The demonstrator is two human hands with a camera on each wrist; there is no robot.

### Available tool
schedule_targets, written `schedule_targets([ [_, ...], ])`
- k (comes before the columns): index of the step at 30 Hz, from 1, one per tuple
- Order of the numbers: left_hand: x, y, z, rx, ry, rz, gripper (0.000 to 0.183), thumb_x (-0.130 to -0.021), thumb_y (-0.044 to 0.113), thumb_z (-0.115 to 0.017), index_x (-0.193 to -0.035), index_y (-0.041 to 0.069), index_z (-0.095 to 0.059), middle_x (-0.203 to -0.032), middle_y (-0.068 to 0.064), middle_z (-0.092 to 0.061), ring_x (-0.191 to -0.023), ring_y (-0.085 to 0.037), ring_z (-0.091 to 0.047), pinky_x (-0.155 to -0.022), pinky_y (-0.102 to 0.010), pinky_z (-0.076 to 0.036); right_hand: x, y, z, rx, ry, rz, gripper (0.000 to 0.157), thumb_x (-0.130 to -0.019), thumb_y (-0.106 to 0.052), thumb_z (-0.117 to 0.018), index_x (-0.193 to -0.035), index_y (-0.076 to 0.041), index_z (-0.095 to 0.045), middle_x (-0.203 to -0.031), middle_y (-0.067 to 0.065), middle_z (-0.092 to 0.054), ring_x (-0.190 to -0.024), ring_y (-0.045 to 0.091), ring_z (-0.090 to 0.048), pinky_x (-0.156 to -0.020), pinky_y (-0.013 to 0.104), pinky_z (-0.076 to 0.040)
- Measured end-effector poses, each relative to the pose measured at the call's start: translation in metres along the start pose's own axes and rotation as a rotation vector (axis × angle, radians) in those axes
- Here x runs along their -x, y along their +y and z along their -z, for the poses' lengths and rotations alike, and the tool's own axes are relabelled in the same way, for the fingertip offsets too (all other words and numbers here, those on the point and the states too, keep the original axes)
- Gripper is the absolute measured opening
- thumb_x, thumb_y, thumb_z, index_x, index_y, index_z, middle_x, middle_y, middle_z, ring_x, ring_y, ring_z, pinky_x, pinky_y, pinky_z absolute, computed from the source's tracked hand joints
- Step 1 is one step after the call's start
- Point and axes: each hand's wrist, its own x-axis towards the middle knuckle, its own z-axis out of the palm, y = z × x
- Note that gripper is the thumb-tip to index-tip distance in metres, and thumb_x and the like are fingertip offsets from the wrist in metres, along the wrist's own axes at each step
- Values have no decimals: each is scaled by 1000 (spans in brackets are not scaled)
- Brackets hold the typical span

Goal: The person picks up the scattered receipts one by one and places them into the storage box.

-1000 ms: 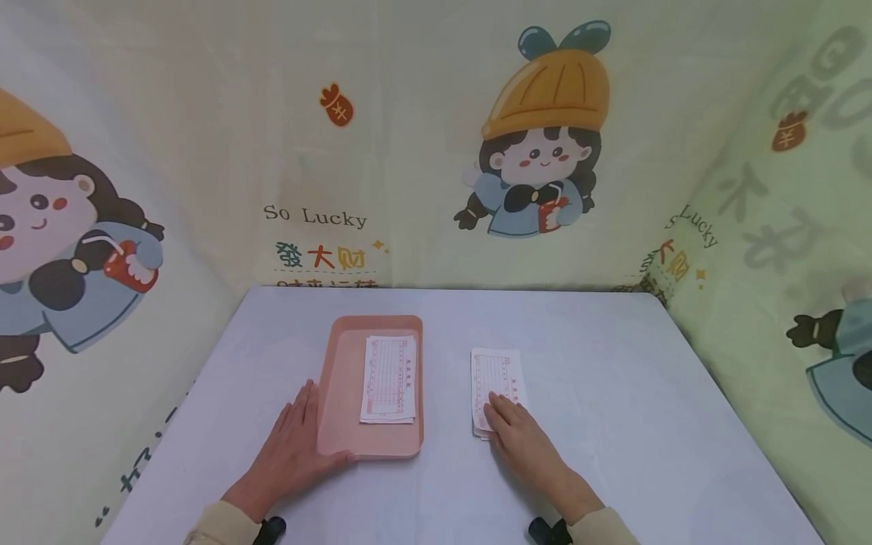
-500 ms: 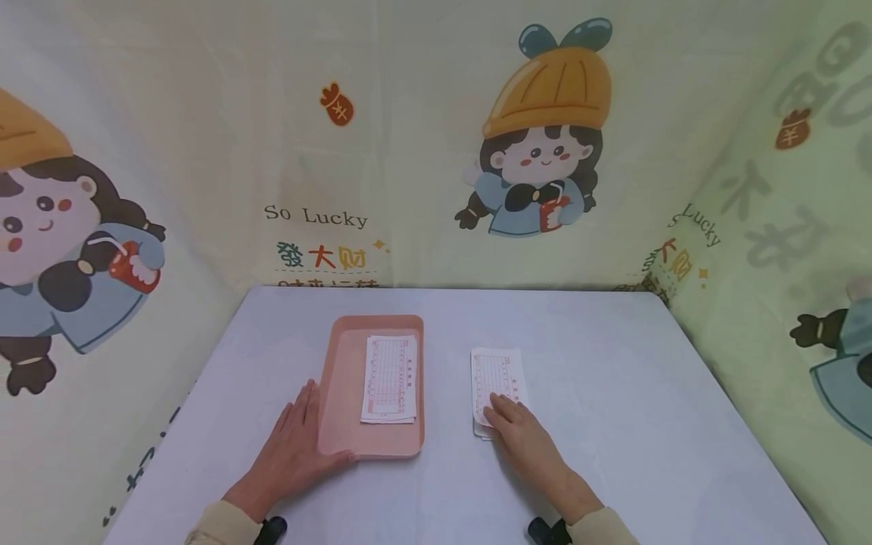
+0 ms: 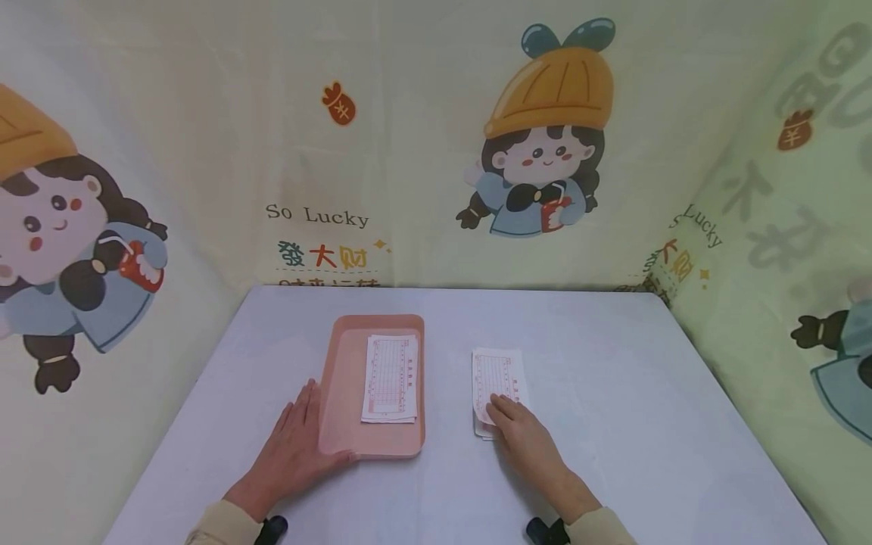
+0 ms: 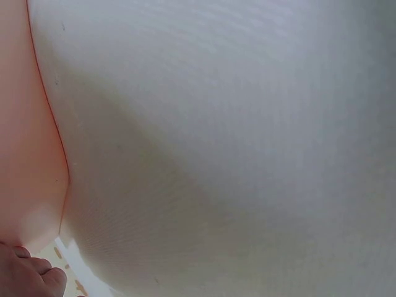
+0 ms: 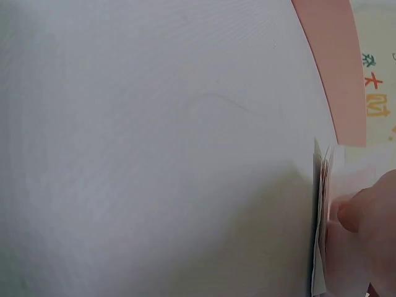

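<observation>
In the head view my left hand [image 3: 300, 439] lies along the left side of a pink tray [image 3: 337, 424], fingers straight, thumb at its near edge. A stack of white slips printed with red grids [image 3: 389, 378] sits in the tray's right part. To the right of the tray, a second stack of the same printed slips [image 3: 496, 371] lies on the table. My right hand [image 3: 527, 439] rests its fingertips on that stack's near part. In the right wrist view a fingertip [image 5: 349, 213] presses the top slip, and the layered slip edges [image 5: 320, 229] show slightly separated.
A white table [image 3: 613, 424] carries everything. Behind and beside it hangs a cream cloth [image 3: 422, 151] printed with cartoon figures and lettering. Beige sleeves [image 3: 228, 522] and dark wrist straps show at the bottom.
The top slip's near edge under my right hand has slid or bent slightly away from me, baring the slips beneath. My left hand and the tray hold nearly still.
</observation>
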Motion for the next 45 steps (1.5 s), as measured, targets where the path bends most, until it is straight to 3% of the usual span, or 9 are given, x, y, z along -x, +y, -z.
schedule_targets([
  [9,0,1,0,-18,20,-19,135,-68,83,-64,-154,-8,-13,-160,-27,-19,-147,-41,-24,-118,-62,-23,1,-1,1,32,29,35,48,-82,1,-76,-128,-4,-64,-129,16,-65,-119,31,-64,-99,44,-54],
  [19,0,1,1,-13,17,-17,135,-69,84,-63,-154,-8,-13,-161,-27,-19,-147,-42,-23,-118,-63,-23,-3,-1,-1,58,-12,6,39,-85,-7,-76,-123,-3,-66,-128,16,-66,-120,31,-63,-101,45,-52],
  [26,0,2,2,1,-5,-1,135,-68,84,-62,-155,-7,-12,-162,-26,-17,-148,-41,-21,-119,-63,-21,-1,1,-3,78,17,34,47,-81,0,-78,-126,-1,-64,-129,15,-65,-119,30,-64,-98,43,-54],
  [33,1,2,1,-2,3,-5,134,-69,83,-64,-155,-7,-13,-162,-26,-18,-148,-41,-22,-119,-63,-22,0,2,-4,97,48,51,53,-79,5,-77,-129,1,-62,-132,16,-64,-121,30,-62,-103,45,-51],
  [45,0,3,2,-17,0,-12,135,-69,85,-61,-154,-8,-12,-161,-28,-18,-148,-42,-22,-118,-63,-23,-1,6,-3,111,86,53,55,-78,11,-73,-131,2,-61,-134,16,-62,-125,30,-61,-106,47,-48],
])
